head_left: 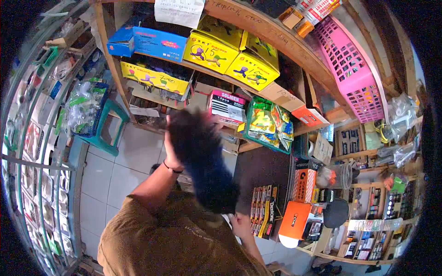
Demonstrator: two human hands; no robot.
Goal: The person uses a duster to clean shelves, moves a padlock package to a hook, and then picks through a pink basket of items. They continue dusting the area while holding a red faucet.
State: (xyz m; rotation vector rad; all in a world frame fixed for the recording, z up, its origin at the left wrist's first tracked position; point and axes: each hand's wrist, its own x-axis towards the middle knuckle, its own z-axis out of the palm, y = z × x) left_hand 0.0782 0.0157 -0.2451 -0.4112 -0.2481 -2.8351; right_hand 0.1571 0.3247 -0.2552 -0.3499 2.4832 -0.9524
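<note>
Open tile floor [120,168] at left, teal stool [108,131] nearby, shelves [258,27] w/ boxes crowd top & right.

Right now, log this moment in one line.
left hand: raised, on blurred dark fuzzy object | right hand: at its lower end | grip: unclear

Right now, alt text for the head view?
A person in a brown shirt holds a blurred dark fuzzy thing with the left hand raised and the right hand lower, facing wooden shelves with yellow boxes and a pink basket.
</note>
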